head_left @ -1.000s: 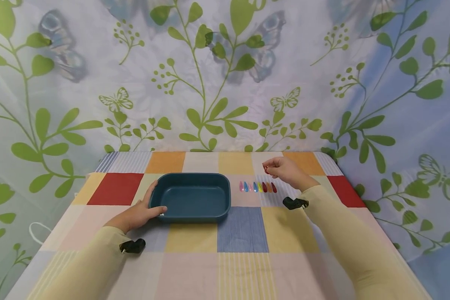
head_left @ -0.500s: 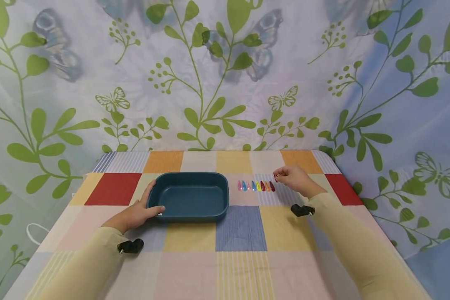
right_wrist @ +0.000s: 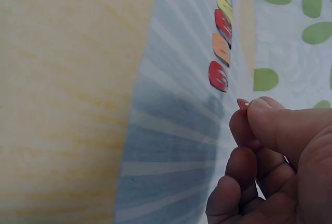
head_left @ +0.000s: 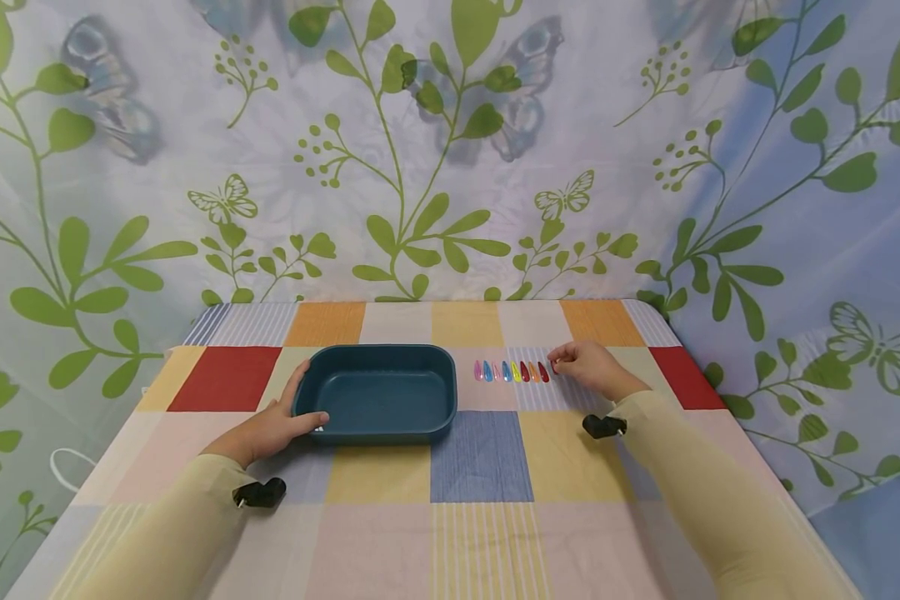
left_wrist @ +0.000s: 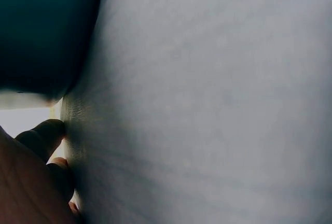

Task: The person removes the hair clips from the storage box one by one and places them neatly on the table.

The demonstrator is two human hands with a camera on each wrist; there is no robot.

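My left hand (head_left: 270,429) rests at the left end of a dark blue rectangular tub (head_left: 382,400), thumb over the near rim and fingers stretched along the side. To the tub's right, several coloured snap hair clips lie side by side in a row, with a yellow clip (head_left: 516,372) among them and a dark red clip (head_left: 543,372) at the right end. Just past that end, my right hand (head_left: 591,368) pinches a red hair clip (right_wrist: 243,104) between thumb and forefinger, close over the cloth. Most of this clip is hidden by the fingertips.
A patchwork-patterned cloth (head_left: 375,542) covers the table. Behind it hangs a curtain (head_left: 450,275) printed with leaves and butterflies. A white cable loop (head_left: 63,471) shows past the left edge of the table.
My right hand, pinching the red clip, has moved right and then down towards the right end of the row. The left hand stays at the tub.
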